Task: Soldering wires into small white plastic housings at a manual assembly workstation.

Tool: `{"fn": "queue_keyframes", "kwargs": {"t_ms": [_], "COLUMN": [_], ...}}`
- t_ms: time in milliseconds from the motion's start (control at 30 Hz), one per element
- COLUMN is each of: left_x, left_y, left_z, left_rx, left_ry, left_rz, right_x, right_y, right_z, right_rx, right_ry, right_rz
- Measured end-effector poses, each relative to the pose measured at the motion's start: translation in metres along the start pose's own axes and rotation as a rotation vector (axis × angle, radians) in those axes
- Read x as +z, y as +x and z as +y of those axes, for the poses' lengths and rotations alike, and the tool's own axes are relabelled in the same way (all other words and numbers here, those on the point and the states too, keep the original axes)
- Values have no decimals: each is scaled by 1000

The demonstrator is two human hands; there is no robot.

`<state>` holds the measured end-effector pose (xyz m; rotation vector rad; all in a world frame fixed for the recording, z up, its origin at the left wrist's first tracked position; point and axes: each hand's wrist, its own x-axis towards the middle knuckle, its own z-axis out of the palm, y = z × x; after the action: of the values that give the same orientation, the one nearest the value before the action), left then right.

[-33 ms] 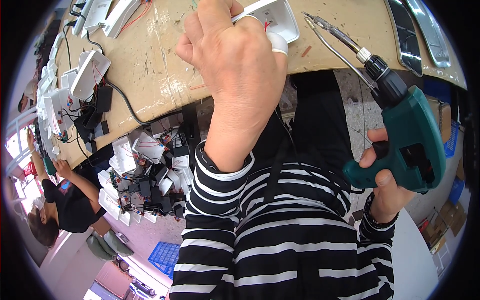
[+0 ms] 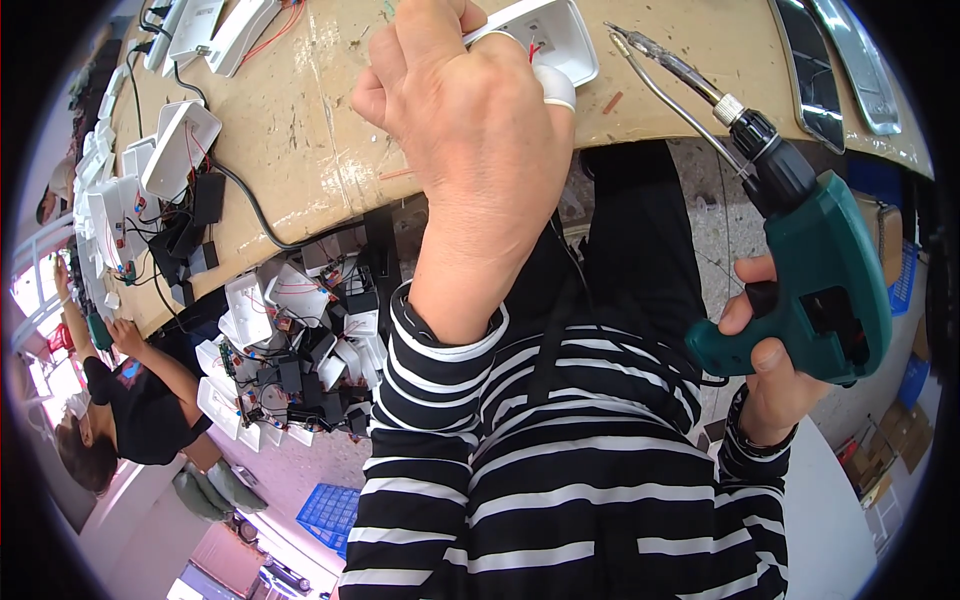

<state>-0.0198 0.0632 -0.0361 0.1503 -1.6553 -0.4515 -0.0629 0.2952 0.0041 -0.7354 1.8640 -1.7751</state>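
Note:
My left hand (image 2: pixel 475 130) is over the front of the table, its fingers closed on a white plastic housing (image 2: pixel 575 45). White covers are on a couple of its fingertips. A short red wire (image 2: pixel 533 50) shows inside the housing; the rest is behind my hand. At the right, my right hand (image 2: pixel 775 370) is wrapped round the grip of a green soldering gun (image 2: pixel 835 270). The gun's metal tip (image 2: pixel 612 30) and the thin curved tube beside it point to the upper left, just right of the housing and apart from it.
White housings with wires and black boxes (image 2: pixel 180 150) crowd the table's left side; a black cable (image 2: pixel 250 200) runs there. More such parts (image 2: pixel 300 350) are heaped below the edge. Metal trays (image 2: pixel 850 70) lie at the far right. A co-worker in black (image 2: pixel 150 410) is at the left.

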Motion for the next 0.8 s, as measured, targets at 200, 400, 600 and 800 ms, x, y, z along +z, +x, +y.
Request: {"fn": "queue_keyframes", "kwargs": {"t_ms": [200,400,600,800], "left_x": [-14,-16,-17,-18], "left_y": [5,1,-1,0], "left_z": [18,14,11,11], "left_rx": [-110,-123,-92,-121], "left_ry": [734,644,654,617], "left_rz": [-568,-514,-540,-500], "right_x": [3,38,62,64], "right_y": [11,69,105,115], "right_z": [-1,16,17,21], "right_rx": [31,39,29,126], "right_ry": [151,680,634,645], "right_rz": [-39,-476,-583,-601]}}
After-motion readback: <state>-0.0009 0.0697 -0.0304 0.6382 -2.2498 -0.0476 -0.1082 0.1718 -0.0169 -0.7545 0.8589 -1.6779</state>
